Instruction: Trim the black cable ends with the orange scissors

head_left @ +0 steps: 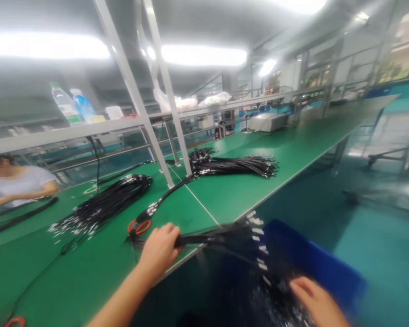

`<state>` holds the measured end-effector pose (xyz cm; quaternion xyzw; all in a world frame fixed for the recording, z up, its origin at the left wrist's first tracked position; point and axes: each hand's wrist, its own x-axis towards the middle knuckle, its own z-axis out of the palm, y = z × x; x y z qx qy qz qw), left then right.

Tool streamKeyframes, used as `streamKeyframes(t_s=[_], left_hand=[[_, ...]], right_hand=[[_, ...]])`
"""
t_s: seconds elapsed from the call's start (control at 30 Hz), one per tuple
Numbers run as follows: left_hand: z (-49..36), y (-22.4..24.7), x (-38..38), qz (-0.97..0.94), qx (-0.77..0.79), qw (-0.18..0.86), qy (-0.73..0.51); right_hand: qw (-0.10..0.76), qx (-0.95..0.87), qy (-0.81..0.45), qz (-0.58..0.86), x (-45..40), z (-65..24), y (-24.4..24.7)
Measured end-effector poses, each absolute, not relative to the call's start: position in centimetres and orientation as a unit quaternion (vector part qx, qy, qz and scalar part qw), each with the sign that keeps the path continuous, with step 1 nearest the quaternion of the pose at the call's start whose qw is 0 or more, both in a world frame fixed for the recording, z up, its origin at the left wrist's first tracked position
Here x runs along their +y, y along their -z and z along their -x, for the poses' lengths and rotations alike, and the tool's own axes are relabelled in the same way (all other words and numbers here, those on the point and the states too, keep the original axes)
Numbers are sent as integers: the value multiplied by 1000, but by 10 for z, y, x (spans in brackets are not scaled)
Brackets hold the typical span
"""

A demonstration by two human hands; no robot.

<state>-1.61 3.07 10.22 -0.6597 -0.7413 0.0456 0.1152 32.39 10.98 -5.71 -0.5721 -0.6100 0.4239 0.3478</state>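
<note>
My left hand (161, 247) is closed round a bundle of black cables (204, 238) above the green table's front edge. The bundle's white-tipped ends (257, 238) fan out to the right, past the edge. A red-orange ring (143, 227) lies just beyond my left hand, by the bundle's other end. At the lower right, my right hand (315, 297) has its fingers bent at a dark, blurred heap of cables (276, 290) over a blue bin (313, 259); whatever its fingers hold is too blurred to make out.
More black cable bundles lie on the green table (204, 200): one at left (105, 204), one beyond the posts (238, 165). White posts (168, 91) rise from the table to a shelf with bottles (66, 104). A person (20, 181) sits at the far left.
</note>
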Motion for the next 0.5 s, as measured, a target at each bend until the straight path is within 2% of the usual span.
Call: streamKeyframes(t_s=[0.1,0.27,0.5], left_hand=[[27,-111,25,675,-729,67,-90],[43,-92,-22,681,-718,34,-142],[51,-77,-47,666,-737,54,-100]], right_hand=[[343,-591,-454,571,107,-327,58],[325,-535,-529,573,102,-327,55],[331,-477,-590,561,97,-305,38]])
